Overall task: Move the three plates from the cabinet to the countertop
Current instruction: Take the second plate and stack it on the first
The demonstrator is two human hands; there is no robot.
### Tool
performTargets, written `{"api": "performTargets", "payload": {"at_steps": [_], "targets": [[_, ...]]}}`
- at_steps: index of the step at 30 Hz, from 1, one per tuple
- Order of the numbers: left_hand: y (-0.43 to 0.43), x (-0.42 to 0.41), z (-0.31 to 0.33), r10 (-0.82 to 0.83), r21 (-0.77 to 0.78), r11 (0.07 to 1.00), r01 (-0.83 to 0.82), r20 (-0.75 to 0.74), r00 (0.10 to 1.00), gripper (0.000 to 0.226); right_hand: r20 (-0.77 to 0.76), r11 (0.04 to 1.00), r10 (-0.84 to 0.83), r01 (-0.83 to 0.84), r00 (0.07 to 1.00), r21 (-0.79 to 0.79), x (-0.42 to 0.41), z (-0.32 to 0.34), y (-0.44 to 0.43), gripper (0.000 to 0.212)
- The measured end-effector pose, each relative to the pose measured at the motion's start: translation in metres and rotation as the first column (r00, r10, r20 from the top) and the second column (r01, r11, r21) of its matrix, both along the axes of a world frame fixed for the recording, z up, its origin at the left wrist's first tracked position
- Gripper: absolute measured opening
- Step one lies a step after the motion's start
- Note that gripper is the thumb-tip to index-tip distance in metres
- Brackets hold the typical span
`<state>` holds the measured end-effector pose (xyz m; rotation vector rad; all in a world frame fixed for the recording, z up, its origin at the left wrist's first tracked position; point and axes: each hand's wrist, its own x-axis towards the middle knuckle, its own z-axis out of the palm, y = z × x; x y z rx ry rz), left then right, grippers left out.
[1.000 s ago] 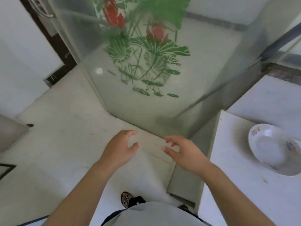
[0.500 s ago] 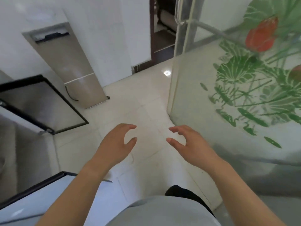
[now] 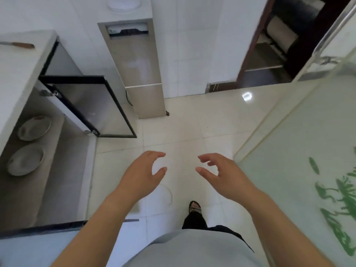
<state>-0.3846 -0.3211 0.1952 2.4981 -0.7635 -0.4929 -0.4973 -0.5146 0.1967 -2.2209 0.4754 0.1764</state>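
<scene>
**Grips.** The left grip (image 3: 142,176) is empty, with fingers loosely curved and the thumb spread. The right grip (image 3: 223,176) is likewise empty and slack, with nothing pinched or carried. Both are held out in front of the body over the floor (image 3: 192,122), palms down and turned slightly toward each other, with a clear gap between them. Neither touches anything. Both forearms are bare and extended forward from the bottom of the view.

**Task items.** Two plates are seen inside the cabinet (image 3: 57,170) at the left, under the worktop (image 3: 17,74): the far plate (image 3: 34,128) and the near plate (image 3: 26,159). They lie side by side, unstacked, on the cabinet's lower surface. The cabinet door (image 3: 90,106) stands open. A third plate is not identified. A round white object (image 3: 123,4) at the top edge is too cropped to name.

**Progress.** At least two plates are judged still to be moved. On the visible stretch of worktop only a knife (image 3: 17,44) is seen. Whether the third plate has been set down elsewhere cannot be told.

**Pose relative to the work.** Both grips are well apart from the plates, which lie lower and to the left. A turn and a downward reach into the cabinet are judged necessary before the next pick-up.
</scene>
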Motion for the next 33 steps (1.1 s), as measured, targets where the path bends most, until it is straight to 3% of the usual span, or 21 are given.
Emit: {"api": "performTargets", "payload": {"at_steps": [8,18,27,33], "targets": [[-0.014,0.078,0.007,0.237,0.014,0.971,-0.237,0.022,0.971,0.042,0.024,0.971,0.241,-0.241,0.97,-0.012,0.133,-0.002,-0.031,0.04],[0.091,0.158,0.0,0.611,0.028,0.791,-0.611,0.001,0.791,0.041,0.077,0.768,0.639,-0.641,0.765,-0.002,0.298,0.001,0.069,0.036],[0.16,0.297,0.0,0.704,-0.059,0.708,-0.703,-0.009,0.71,0.042,0.039,0.678,0.732,-0.721,0.68,-0.143,0.449,0.02,0.14,0.037],[0.22,0.346,0.007,0.763,-0.065,0.644,-0.762,-0.016,0.646,0.043,0.076,0.614,0.788,-0.771,0.611,-0.171,0.522,0.022,0.196,0.038]]}}
